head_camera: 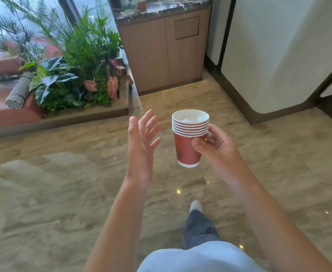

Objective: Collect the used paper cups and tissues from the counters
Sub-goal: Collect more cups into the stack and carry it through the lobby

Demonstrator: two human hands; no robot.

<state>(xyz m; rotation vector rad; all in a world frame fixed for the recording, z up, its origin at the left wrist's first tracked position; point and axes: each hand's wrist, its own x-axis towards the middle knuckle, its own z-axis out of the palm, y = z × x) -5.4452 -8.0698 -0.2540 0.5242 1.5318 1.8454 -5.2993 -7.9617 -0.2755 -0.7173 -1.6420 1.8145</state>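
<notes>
My right hand (pixel 213 143) grips a stack of several nested red paper cups (pixel 187 148) with white rims, held upright over the floor. White crumpled tissues (pixel 190 118) fill the top cup. My left hand (pixel 143 134) is raised just left of the stack, fingers spread and holding nothing, a small gap from the cups. Far ahead, a dark marble counter (pixel 173 7) carries another red cup (pixel 142 5) and some white paper.
A wooden cabinet (pixel 165 52) stands under the counter. A planter of green and pink leaves (pixel 78 75) sits at the left beside a red bench with a checked cushion (pixel 19 91). A cream wall panel (pixel 275 55) rises at the right. Beige stone floor (pixel 63 193) stretches below, with my leg and shoe (pixel 196 206).
</notes>
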